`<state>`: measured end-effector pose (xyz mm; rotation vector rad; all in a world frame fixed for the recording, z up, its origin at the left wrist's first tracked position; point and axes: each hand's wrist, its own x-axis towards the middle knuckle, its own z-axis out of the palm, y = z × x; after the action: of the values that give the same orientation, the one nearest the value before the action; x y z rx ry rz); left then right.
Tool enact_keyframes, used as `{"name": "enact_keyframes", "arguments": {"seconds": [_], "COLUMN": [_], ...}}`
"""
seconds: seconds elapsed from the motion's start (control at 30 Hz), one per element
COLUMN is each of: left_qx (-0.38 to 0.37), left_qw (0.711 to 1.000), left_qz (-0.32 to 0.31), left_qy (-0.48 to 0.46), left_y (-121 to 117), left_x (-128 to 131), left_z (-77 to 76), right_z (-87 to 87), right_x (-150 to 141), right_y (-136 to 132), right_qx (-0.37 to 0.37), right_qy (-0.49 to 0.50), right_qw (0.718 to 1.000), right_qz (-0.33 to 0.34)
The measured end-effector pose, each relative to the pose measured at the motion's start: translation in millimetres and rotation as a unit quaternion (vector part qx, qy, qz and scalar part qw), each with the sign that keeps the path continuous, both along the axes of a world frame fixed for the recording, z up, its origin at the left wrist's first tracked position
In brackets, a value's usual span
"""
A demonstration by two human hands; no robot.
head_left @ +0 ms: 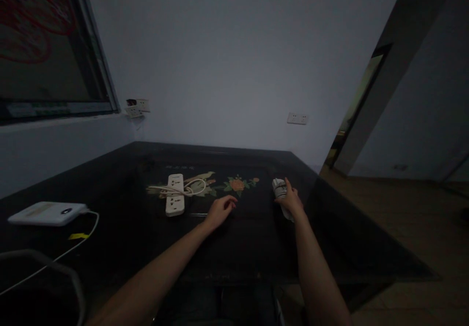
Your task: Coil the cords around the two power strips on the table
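My right hand (291, 200) is closed around a pale, crumpled bundle with dark stripes (280, 189) on the right part of the table; my fingers hide part of it, and I cannot make out its exact kind. Near the table's middle, my left hand (219, 211) rests with loosely curled fingers and nothing in them. To its left lies a white power strip (175, 204), its pale cord (198, 184) looped across and beside it.
The dark table (242, 248) has a painted flower and bird design. A white power bank (47, 213) with a white cable (95, 223) lies at the left, by a yellow scrap (78, 236). Wall sockets (297, 118) are behind. A grey curved bar (47, 262) crosses the lower left.
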<state>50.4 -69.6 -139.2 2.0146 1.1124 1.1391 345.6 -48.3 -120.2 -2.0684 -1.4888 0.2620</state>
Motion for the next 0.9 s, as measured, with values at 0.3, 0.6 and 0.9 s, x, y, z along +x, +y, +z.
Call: {"name": "enact_keyframes", "arguments": {"seconds": [0.3,0.6,0.9], "left_qx": [-0.021,-0.099,0.062], "left_qw": [0.998,0.986,0.933], "left_qz": [-0.049,-0.105,0.264], "left_qy": [0.016,-0.087,0.236], "left_y": [-3,-1,3], "left_x": [-7,4,-72], "left_z": [-3.8,-10.2,36.6], "right_z": [4.8,13.6,0.9], "right_x": [-13,-130,-132], "right_y": [6,-29,-27], "right_qx": [0.097,0.139,0.121], "right_qy": [0.261,0.573,0.566], "right_qw": [0.959,0.782,0.790], "right_qz": [0.046,0.200,0.204]}}
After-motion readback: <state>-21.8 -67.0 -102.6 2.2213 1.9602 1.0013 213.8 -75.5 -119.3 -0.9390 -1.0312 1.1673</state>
